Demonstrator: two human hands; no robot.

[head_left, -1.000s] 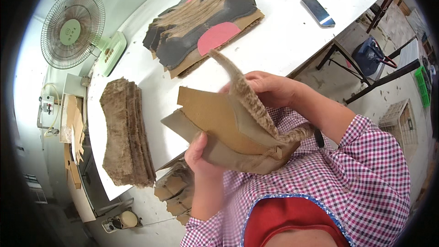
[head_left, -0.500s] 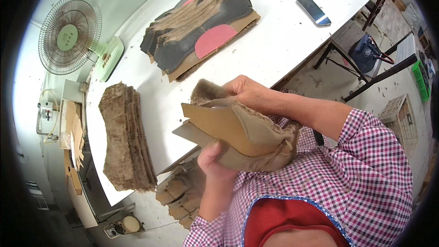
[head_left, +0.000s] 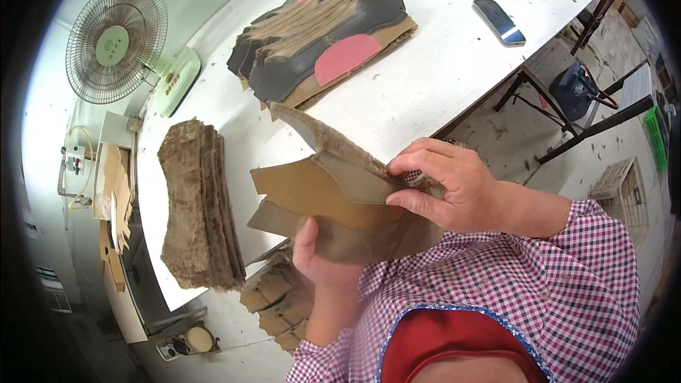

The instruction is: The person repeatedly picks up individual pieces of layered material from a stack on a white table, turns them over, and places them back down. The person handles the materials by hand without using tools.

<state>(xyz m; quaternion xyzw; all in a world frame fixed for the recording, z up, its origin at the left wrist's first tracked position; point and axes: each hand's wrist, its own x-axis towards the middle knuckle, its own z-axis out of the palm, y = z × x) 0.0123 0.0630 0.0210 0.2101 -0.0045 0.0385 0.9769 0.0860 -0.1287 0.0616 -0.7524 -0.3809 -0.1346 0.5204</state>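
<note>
A fur-lined boot upper (head_left: 301, 188), tan and grey-beige with brown pile inside, is held in front of my body over the table's near edge. My left hand (head_left: 323, 255) grips its lower side, thumb up on the grey-beige panel and fingers hidden beneath. With thumb and fingertips, my right hand (head_left: 447, 184) pinches the fur-edged seam on its right side. One flap stands up at the back, its furry edge showing. To the left of it, a stack of brown fur pieces (head_left: 195, 206) lies on the white table (head_left: 440, 50).
Farther back lies a layered pile of cut pieces (head_left: 291, 74), black, tan and pink on top. A phone (head_left: 499, 23) rests at the right. A fan (head_left: 117, 42) stands at the left. Below the near edge are more tan pieces (head_left: 277, 298); a dark bag (head_left: 574, 91) sits off the right side.
My right hand has come from behind the upper round to its right side and pinches the seam. The upper has flattened and its back flap stands up. My left hand keeps its grip.
</note>
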